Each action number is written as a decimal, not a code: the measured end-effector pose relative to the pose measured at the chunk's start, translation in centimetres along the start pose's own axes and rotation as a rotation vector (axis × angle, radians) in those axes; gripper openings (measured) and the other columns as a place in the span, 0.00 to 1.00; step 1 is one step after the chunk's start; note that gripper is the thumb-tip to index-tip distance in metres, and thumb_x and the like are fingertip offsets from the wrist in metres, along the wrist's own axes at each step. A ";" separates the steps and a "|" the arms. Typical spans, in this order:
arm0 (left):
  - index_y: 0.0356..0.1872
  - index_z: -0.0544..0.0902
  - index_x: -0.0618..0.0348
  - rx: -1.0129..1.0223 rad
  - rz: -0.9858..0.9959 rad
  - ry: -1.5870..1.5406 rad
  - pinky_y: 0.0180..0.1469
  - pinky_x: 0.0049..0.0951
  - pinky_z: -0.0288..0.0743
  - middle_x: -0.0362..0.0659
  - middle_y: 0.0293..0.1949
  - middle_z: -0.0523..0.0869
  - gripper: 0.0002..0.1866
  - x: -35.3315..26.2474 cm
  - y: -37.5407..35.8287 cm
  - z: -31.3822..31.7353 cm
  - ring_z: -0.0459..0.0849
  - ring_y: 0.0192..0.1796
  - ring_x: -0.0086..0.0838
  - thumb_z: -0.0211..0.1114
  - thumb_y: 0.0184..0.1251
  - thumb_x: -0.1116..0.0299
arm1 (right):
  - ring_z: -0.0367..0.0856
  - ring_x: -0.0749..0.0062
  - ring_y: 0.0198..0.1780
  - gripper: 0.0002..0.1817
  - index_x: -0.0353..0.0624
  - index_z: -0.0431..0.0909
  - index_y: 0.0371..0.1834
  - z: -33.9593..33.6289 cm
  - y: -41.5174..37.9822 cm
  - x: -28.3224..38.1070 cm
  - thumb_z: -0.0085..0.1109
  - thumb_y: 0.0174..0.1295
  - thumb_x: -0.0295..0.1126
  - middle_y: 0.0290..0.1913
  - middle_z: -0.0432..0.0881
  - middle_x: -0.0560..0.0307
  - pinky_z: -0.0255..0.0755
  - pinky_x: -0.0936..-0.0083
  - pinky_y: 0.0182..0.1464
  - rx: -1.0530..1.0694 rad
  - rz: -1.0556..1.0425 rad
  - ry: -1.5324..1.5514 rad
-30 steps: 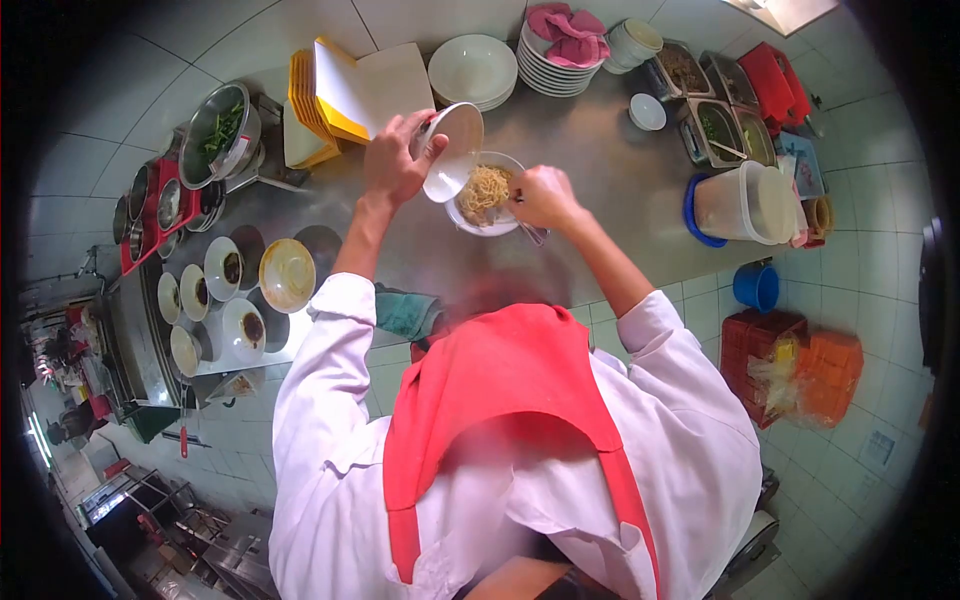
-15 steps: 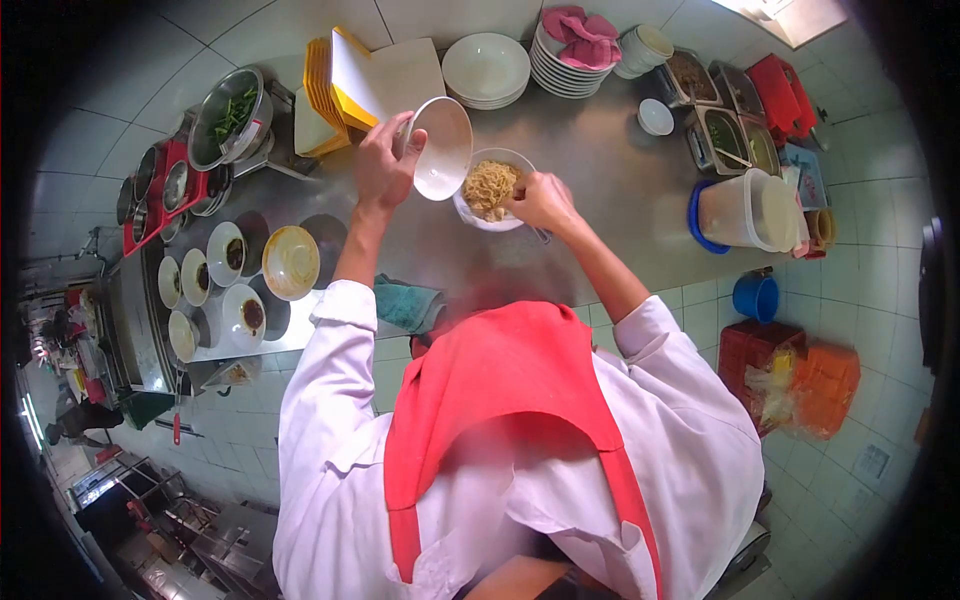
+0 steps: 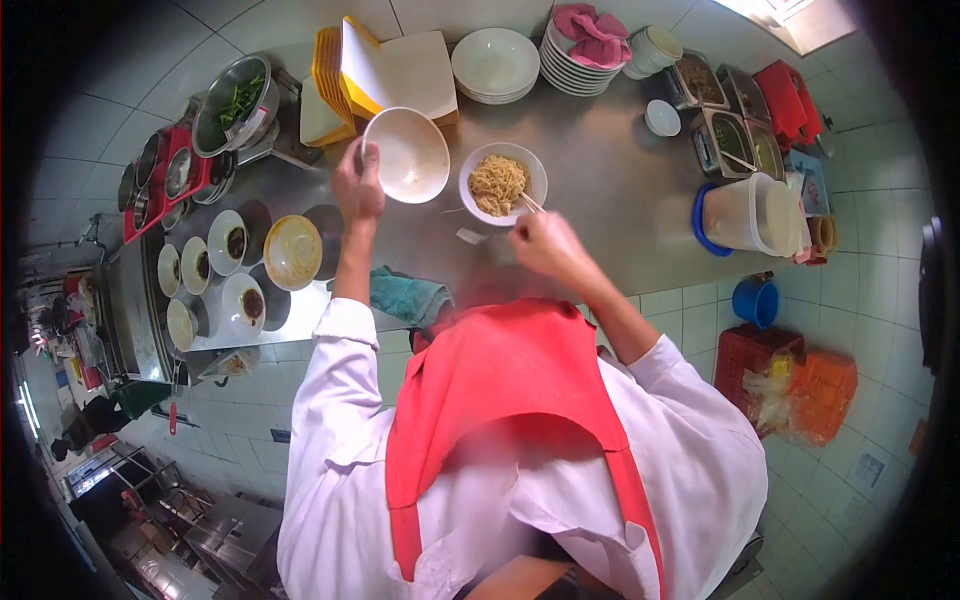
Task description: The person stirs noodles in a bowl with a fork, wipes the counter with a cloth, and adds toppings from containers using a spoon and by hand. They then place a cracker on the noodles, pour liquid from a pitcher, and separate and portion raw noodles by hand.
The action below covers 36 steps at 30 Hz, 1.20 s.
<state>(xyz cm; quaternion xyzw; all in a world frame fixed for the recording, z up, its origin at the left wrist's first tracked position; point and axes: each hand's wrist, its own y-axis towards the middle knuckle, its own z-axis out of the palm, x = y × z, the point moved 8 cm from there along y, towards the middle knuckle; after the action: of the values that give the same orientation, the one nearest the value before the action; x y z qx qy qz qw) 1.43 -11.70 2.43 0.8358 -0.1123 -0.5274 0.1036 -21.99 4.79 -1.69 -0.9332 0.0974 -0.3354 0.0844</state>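
Observation:
My left hand grips the rim of a white bowl, its fingers mostly behind the wall; the bowl looks bare apart from faint marks inside. To its right stands another white bowl holding a mound of pale brown noodles. Just below that bowl, my right hand is closed on a pair of chopsticks, whose tips reach the noodles near the rim. A small pale scrap lies on the steel counter between my hands.
Bowls with dark sauce and a stained dish stand left, near a green cloth. Plates and yellow-edged boxes line the back. Right are metal food containers and a plastic tub.
My left hand has drawn the bowl leftward, away from the noodle bowl, and turned its opening more upward. My right hand has come back toward my body, leaving the chopsticks in plain view.

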 end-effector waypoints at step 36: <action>0.48 0.76 0.74 -0.279 -0.356 -0.327 0.54 0.31 0.68 0.52 0.47 0.80 0.29 10.4 -14.3 -9.3 0.77 0.49 0.33 0.48 0.71 0.50 | 0.83 0.50 0.32 0.13 0.36 0.83 0.24 5.0 11.0 6.9 0.58 0.36 0.33 0.28 0.82 0.39 0.77 0.63 0.36 0.009 -0.179 -0.412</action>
<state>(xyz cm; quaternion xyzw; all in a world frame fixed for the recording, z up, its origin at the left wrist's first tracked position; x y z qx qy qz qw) 15.28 -0.65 -6.73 0.7238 0.0946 -0.6755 0.1039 -14.96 -7.01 -3.77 -0.9865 -0.0065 -0.1444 0.0767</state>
